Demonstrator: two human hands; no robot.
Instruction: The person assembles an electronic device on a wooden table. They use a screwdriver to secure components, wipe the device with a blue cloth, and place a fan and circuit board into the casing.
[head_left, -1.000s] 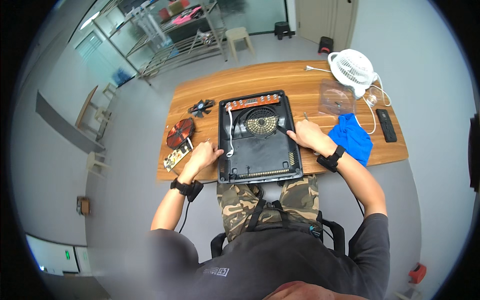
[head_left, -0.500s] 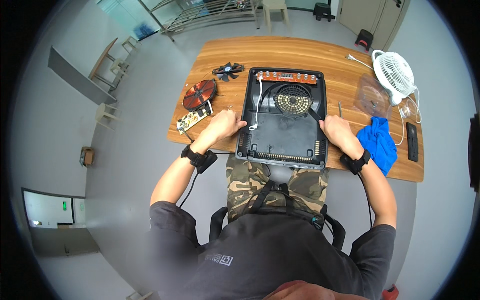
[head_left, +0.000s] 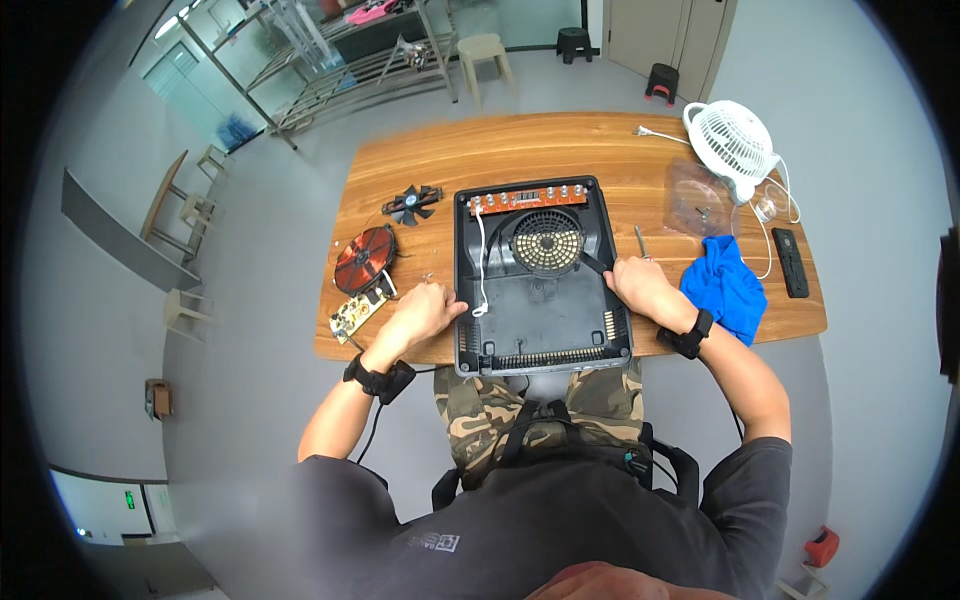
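The black plastic base of an induction cooker (head_left: 540, 318) lies open-side up at the table's near edge, slightly overhanging it. My left hand (head_left: 425, 312) is closed at its left rim, thumb against the side. My right hand (head_left: 643, 287) grips the right rim; a dark strip beside its fingers reaches toward the round vent grille (head_left: 547, 243), and I cannot tell whether it is held. An orange button board (head_left: 528, 198) spans the far end of the base, with a white cable (head_left: 483, 262) hanging from it. Left of the base lie a copper coil (head_left: 365, 262) and a circuit board (head_left: 360, 314).
A small dark fan (head_left: 411, 205) lies behind the coil. To the right are a thin metal tool (head_left: 641, 240), a blue cloth (head_left: 724, 287), a clear plastic tray (head_left: 697, 200) with small bits, a white fan (head_left: 733, 140) with its cord, and a long black object (head_left: 790, 264).
My view has tilted and turned, so the table and base sit lower and further left in the picture. Both hands keep their places at the sides of the base.
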